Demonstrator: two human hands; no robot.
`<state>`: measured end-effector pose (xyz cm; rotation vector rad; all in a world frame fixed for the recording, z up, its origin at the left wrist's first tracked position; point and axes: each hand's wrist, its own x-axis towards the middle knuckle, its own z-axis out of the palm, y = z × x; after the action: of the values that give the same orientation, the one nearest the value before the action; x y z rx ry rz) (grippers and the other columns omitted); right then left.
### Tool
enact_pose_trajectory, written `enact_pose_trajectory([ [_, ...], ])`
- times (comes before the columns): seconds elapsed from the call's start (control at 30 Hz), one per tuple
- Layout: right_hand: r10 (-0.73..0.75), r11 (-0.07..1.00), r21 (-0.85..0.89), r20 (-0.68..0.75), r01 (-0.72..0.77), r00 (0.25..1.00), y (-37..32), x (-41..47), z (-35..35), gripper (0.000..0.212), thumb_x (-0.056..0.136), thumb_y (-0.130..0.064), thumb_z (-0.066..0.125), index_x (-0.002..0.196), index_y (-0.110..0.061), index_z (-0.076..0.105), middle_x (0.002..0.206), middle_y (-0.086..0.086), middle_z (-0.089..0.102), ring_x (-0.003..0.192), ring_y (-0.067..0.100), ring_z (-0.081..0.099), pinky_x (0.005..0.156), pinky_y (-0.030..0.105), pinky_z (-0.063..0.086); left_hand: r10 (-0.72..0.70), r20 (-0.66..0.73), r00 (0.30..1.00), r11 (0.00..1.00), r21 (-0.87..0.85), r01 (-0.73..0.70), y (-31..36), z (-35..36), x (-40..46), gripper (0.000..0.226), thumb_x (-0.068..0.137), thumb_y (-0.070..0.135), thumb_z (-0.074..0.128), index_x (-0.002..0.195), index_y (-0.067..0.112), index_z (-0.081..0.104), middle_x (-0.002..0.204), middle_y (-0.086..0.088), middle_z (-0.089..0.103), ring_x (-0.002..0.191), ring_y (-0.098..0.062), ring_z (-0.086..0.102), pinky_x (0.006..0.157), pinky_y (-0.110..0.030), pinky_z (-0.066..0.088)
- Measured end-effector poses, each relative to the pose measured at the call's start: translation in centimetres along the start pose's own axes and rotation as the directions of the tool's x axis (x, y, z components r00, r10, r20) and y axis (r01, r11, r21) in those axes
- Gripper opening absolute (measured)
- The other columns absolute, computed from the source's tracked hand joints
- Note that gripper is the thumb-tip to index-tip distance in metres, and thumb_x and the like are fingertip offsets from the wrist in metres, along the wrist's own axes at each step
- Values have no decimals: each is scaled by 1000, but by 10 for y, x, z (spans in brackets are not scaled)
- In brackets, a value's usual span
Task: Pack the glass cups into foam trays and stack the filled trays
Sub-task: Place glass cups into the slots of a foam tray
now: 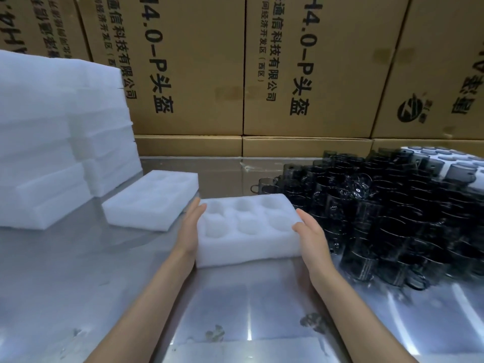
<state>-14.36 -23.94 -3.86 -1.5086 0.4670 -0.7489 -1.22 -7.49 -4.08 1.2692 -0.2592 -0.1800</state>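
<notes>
Foam tray [245,233] — flat left hand [190,226], right hand [313,235] grip spread | cartons [309,69] "4.0-P头盔"

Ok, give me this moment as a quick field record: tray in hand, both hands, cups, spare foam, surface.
tray in hand: white foam tray, six round pockets, all empty
left hand: straight fingers flat against the tray's left side
right hand: fingers against the tray's right side
glass cups: dark, handled, massed to the right of the tray, none packed
second tray: empty, lying to the left, behind the held one
foam stack: tall pile at far left
surface: metal table
backdrop: cardboard boxes
</notes>
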Motion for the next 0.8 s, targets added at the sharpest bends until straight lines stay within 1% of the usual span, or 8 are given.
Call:
enact_pose_trajectory([
  [0.17, 22, 1000, 7, -43, -21, 999, -2, 2, -1, 40, 84, 4, 40, 82, -28, 63, 72, -20, 62, 55, -10, 55, 50, 8, 41, -46, 27, 999, 995, -88, 48, -6, 1, 3, 49, 93, 26, 53, 139, 10, 46, 145, -5, 44, 133, -22, 42, 114, -40, 29],
  [0.3, -93, 960, -272, -65, 72, 993, -3, -3, 1, 43, 91, -9, 43, 128, -27, 51, 109, -22, 53, 93, -8, 50, 74, 7, 37, -98, 64, 993, 966, -233, 110, -3, 0, 4, 49, 95, 27, 51, 137, 2, 46, 137, -19, 50, 127, -35, 47, 110, -48, 34],
  [0.4, -404, 764, -561, -30, 319, 914, -12, -6, 3, 43, 91, -13, 46, 133, -23, 48, 131, -15, 48, 119, 3, 42, 96, 22, 34, -75, 65, 995, 955, -282, 91, -2, 1, 5, 42, 97, 24, 47, 129, -2, 49, 135, -20, 49, 124, -36, 48, 112, -50, 30],
  [0.47, -618, 538, -717, 23, 444, 786, -29, 3, 4, 34, 89, -9, 49, 120, -17, 60, 123, -5, 57, 116, 15, 48, 93, 28, 36, -80, 69, 994, 959, -267, 96, -2, 0, 3, 45, 97, 25, 45, 134, -1, 47, 137, -21, 49, 126, -37, 47, 111, -51, 31],
  [0.53, -678, 343, -862, 49, 374, 733, -50, 24, 1, 24, 88, -13, 50, 106, -15, 65, 109, 2, 63, 105, 24, 51, 87, 34, 34, -75, 74, 994, 961, -262, 92, -2, -1, 3, 43, 97, 25, 44, 131, -3, 49, 133, -22, 51, 121, -38, 50, 109, -49, 34],
  [0.6, -580, 198, -967, 15, 159, 815, -66, 49, -7, 25, 90, -24, 47, 107, -14, 63, 111, 5, 61, 107, 27, 48, 88, 38, 31, -48, 98, 994, 959, -276, 73, 1, 0, 0, 28, 97, 23, 43, 115, 3, 52, 116, -21, 51, 107, -35, 50, 98, -44, 38],
  [0.7, -255, 23, -993, -120, -118, 959, -79, 79, -19, 43, 93, -43, 45, 117, -9, 56, 125, 10, 55, 120, 30, 40, 97, 40, 29, -13, 138, 990, 957, -287, 52, 2, 0, 1, 15, 95, 20, 44, 107, 12, 44, 106, -15, 43, 98, -30, 41, 83, -41, 36],
  [0.8, -38, -26, -981, -191, -192, 981, -78, 93, -25, 38, 91, -51, 47, 84, -15, 57, 120, 10, 57, 125, 31, 36, 102, 42, 24, -4, 154, 988, 958, -282, 47, 2, -1, 0, 18, 94, 21, 45, 109, 11, 48, 108, -17, 47, 99, -32, 46, 86, -43, 37],
])
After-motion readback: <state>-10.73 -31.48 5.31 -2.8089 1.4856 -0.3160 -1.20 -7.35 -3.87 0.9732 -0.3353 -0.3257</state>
